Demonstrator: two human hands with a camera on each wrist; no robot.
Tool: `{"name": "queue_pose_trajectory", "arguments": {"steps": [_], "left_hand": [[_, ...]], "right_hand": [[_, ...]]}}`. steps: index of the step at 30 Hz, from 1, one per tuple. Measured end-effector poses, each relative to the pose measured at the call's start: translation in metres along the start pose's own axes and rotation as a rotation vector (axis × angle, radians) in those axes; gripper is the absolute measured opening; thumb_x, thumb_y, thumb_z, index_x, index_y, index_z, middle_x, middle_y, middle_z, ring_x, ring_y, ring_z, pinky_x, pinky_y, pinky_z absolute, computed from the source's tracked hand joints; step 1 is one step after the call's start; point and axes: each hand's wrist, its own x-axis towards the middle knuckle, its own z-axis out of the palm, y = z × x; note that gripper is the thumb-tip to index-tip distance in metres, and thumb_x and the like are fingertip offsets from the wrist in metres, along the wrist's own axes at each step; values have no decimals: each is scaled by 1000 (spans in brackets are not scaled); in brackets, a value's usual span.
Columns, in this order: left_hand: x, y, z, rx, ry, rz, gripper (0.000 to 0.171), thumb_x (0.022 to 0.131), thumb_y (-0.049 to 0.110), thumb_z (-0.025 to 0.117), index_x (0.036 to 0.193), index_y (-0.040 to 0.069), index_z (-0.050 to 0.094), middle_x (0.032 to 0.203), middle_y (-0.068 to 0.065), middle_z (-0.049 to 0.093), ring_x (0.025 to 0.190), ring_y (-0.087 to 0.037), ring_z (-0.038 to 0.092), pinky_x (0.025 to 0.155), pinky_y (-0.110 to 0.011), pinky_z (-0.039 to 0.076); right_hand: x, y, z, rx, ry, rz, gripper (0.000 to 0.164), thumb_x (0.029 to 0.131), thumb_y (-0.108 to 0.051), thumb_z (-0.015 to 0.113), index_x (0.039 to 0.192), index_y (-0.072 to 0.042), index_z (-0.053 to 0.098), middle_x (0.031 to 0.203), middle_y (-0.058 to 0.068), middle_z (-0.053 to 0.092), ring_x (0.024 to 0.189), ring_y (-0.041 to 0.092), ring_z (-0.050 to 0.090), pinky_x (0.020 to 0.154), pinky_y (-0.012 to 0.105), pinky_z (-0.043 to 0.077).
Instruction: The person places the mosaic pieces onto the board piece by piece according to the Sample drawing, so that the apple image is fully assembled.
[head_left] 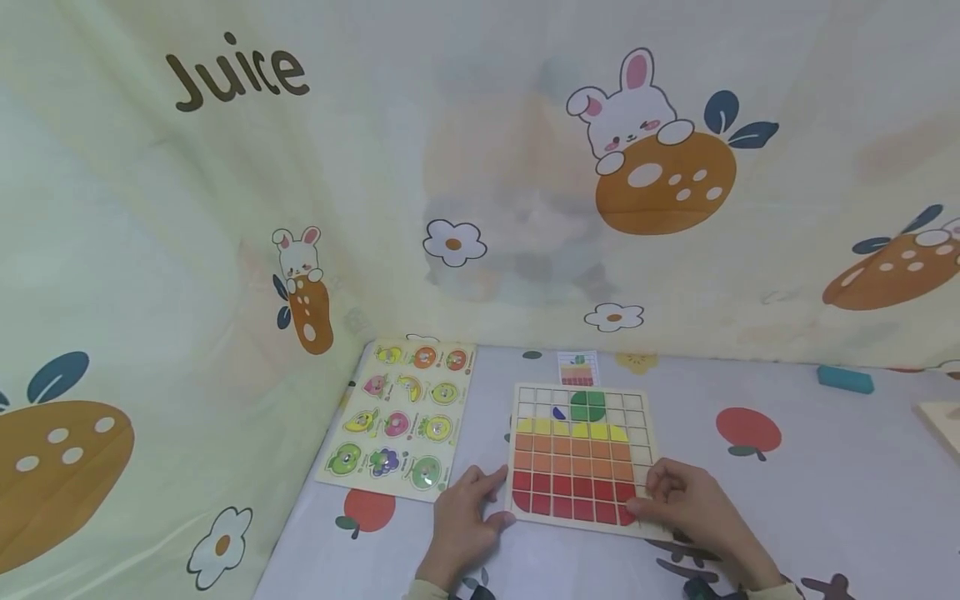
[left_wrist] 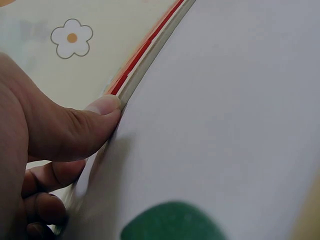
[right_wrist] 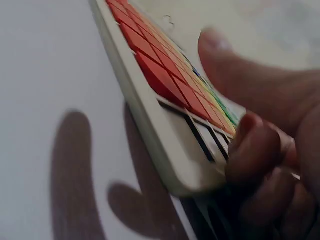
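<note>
A square wooden grid puzzle board lies in front of me, filled with rows of red, orange and yellow pieces, plus a green piece and a small blue one near the top. My left hand holds its lower left side; the thumb presses the corner in the left wrist view. At the opposite edge, the curled fingers of my right hand hold the board. In the right wrist view, the right thumb stands raised over the pieces, and the hand hides part of that edge.
To the left lies a fruit picture board with several knobbed pieces. A small pattern card sits behind the grid board. Farther right are a teal block and a pale wooden thing cut off by the frame. Printed curtains hang behind.
</note>
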Motion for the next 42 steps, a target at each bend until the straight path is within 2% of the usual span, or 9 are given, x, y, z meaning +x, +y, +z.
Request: {"name": "queue_pose_trajectory", "arguments": {"steps": [5,12,19,25,28,32,42], "left_hand": [[0,2,-2,-4,6,6,61,85,30,85,144,25,68,87,16,48,70,1,38,68,-20,35],[0,3,0,-15,1,-8,60,86,30,85,143,25,68,88,15,49,70,1,39,68,-19,36],[0,3,1,-11,9,-4,61,86,30,85,144,25,67,88,15,48,69,1,37,66,-20,34],[-1,3,-1,-30,-3,-18,60,86,30,84,144,25,67,88,14,49,69,-1,37,65,-20,33],[-1,4,-2,-34,-11,-25,60,86,31,84,144,26,67,88,14,49,69,-2,37,66,-21,33],[0,5,-2,-36,-19,-32,61,86,29,84,144,25,67,88,14,48,70,-2,38,67,-21,34],[-1,5,-1,-15,-14,-45,62,85,27,85,144,25,68,87,15,47,70,-1,39,67,-21,34]], "right_hand": [[1,5,-2,45,-20,-51,52,75,-40,97,98,-8,62,73,1,57,65,15,54,56,25,43],[-1,4,-1,19,-4,-36,53,71,-40,99,97,-10,63,72,1,58,64,15,54,55,25,43],[0,3,-1,-21,36,-30,50,74,-39,97,95,-9,63,71,1,57,62,15,53,53,25,40],[-1,3,1,13,12,-10,49,75,-42,96,94,-10,63,71,1,58,62,15,54,54,24,42],[-3,4,1,23,1,-21,47,80,-43,93,95,-9,63,71,2,58,62,16,55,54,24,43],[-3,5,2,31,10,-21,46,84,-44,89,94,-9,63,69,2,58,62,17,57,54,24,45],[0,9,4,40,46,-29,46,85,-48,88,97,-10,66,69,3,60,60,17,58,54,24,46]]}}
